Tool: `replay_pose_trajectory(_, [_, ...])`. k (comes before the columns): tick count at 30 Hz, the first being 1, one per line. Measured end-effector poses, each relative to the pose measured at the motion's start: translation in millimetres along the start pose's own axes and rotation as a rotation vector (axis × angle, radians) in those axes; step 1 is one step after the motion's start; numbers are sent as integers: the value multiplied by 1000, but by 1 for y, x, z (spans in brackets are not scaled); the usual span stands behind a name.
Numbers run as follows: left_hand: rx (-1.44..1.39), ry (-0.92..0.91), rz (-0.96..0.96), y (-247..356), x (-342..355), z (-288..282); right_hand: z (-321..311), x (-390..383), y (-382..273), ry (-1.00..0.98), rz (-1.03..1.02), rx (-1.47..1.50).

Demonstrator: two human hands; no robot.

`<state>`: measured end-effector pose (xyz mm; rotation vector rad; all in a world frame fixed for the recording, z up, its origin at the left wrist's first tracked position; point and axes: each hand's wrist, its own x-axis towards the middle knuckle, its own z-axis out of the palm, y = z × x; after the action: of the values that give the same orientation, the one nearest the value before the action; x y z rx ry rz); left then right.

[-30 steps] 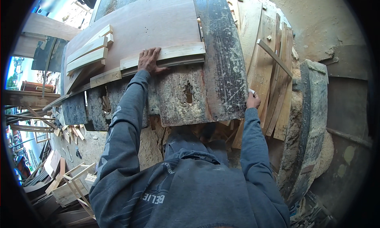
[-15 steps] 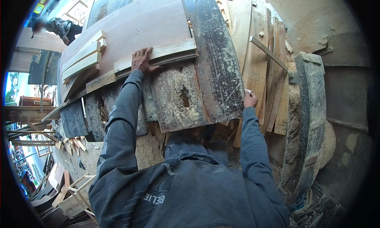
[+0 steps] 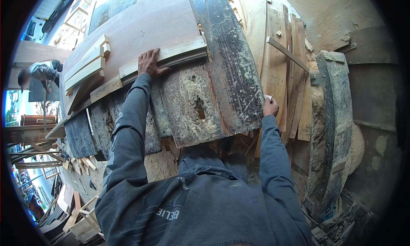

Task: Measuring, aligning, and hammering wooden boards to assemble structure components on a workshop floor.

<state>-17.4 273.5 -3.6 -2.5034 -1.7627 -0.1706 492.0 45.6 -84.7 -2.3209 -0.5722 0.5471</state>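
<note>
My left hand point(image 3: 149, 63) lies with fingers stretched over a pale wooden strip point(image 3: 181, 49), its thumb apart. The strip rests along the near edge of a large, pinkish-brown plywood sheet point(image 3: 141, 20). At the right edge of the dark, scuffed bench top point(image 3: 230, 66), my right hand point(image 3: 270, 106) is closed in a pinch. A small white piece point(image 3: 267, 97) shows at its fingertips, too little of it to tell its kind. Below the strip, sawdust surrounds a slot point(image 3: 200, 108) in the worn bench board.
Short pale battens point(image 3: 87, 71) are stacked on the sheet's left end. Long planks point(image 3: 294, 84) lie right of the bench, a narrow stick point(image 3: 287, 54) across them. Sawdust-covered machinery point(image 3: 335, 118) stands farther right. A co-worker point(image 3: 45, 71) bends at the far left.
The co-worker has moved lower in the picture and bends forward more. The view has shifted slightly. Both my hands keep their places on the strip and at the bench edge.
</note>
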Motion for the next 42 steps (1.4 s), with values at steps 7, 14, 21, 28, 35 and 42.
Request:
replay_pose_trajectory(7, [-39,7,6,-7,29,-3,1,-10,-18,179,-214,-140])
replay_pose_trajectory(14, [4,-141,-19,7,2,-5,-1,-13,-21,146,-191,-156])
replay_pose_trajectory(21, [-93,-88,60,71,-134,-10,-2,-12,-20,122,-135,-79])
replay_pose_trajectory(28, [-287,-103,47,112,-224,-30,-17,-24,-12,152,-571,117])
replay_pose_trajectory(35, [-225,152,54,151,-231,-126,-44,-108,-18,-89,-890,177])
replay_pose_trajectory(42, [-268,397,-291,132,-316,-203,18,-224,-97,-389,-1189,141])
